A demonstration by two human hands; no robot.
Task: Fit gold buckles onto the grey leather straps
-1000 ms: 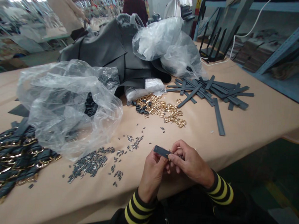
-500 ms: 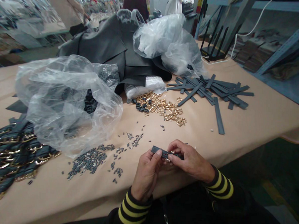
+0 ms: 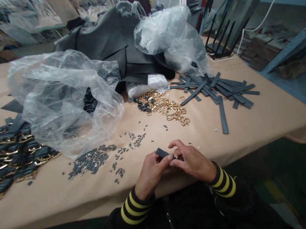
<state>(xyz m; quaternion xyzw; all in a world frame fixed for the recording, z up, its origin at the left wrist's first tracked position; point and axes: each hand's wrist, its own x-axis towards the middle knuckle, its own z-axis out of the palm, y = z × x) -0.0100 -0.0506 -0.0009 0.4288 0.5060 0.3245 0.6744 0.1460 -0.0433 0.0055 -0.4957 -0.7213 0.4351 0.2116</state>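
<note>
Near the table's front edge, my left hand [image 3: 152, 168] pinches a dark strap [image 3: 162, 152], whose end sticks out up and to the left. My right hand [image 3: 192, 160] holds the strap's other part, with a small gold buckle [image 3: 174, 156] between the fingertips of both hands. The right index finger is bent above the buckle. Beyond my hands lie a pile of gold buckles [image 3: 176, 110] and a heap of dark flat strips [image 3: 221, 88]. Many small dark pieces [image 3: 90, 161] are scattered to the left.
Clear plastic bags [image 3: 66, 98] stand at the left and another bag [image 3: 164, 29] at the back. Dark sheet material [image 3: 101, 39] is piled between them. Finished-looking straps with gold parts [image 3: 15, 151] lie far left. A black router [image 3: 218, 49] with a white cable is at the back right.
My left thumb has moved right along the strap to the buckle, and my right index finger has lifted a little. The whole view has shifted slightly.
</note>
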